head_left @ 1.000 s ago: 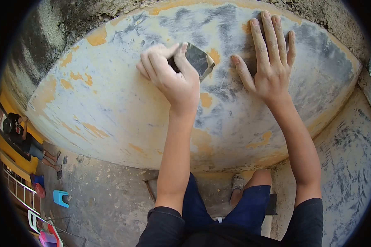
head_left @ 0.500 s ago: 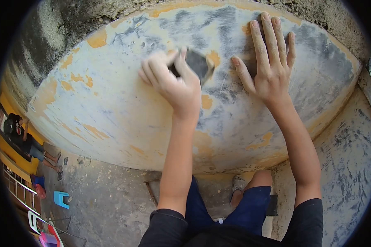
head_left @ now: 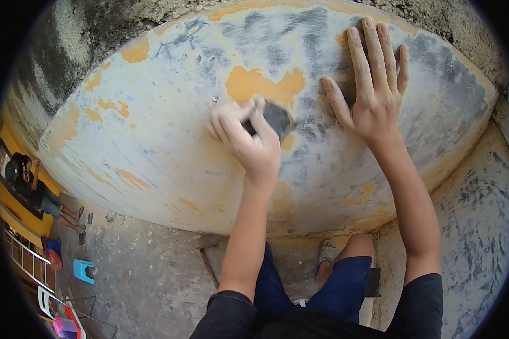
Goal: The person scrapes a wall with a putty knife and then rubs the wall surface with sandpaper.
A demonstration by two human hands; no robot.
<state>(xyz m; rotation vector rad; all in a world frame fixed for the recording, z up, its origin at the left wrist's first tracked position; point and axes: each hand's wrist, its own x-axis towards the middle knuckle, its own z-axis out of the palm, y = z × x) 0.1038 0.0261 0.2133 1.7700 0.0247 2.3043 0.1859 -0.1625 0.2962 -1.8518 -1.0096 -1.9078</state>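
My left hand (head_left: 246, 135) is closed around a dark, flat piece (head_left: 277, 120) with a pale edge, held against the curved wall surface (head_left: 169, 130). That surface is whitish, with grey smears and orange patches. Just above the dark piece lies a wide orange patch (head_left: 260, 85). Farther right, my right hand (head_left: 375, 85) rests flat on the same surface, fingers spread and holding nothing. Slight motion blur softens the left fingers and the piece.
A person (head_left: 37, 189) is at the far left by a yellow wall. Below are a blue stool (head_left: 83, 272), a white ladder-like frame (head_left: 31, 263) and a white chair (head_left: 45, 302). A thin rod (head_left: 209, 265) lies on the grey floor (head_left: 147, 271). Rough stone borders the top.
My left hand has moved down and slightly right with the dark piece, uncovering more of the orange patch above. My right hand stays nearly in place.
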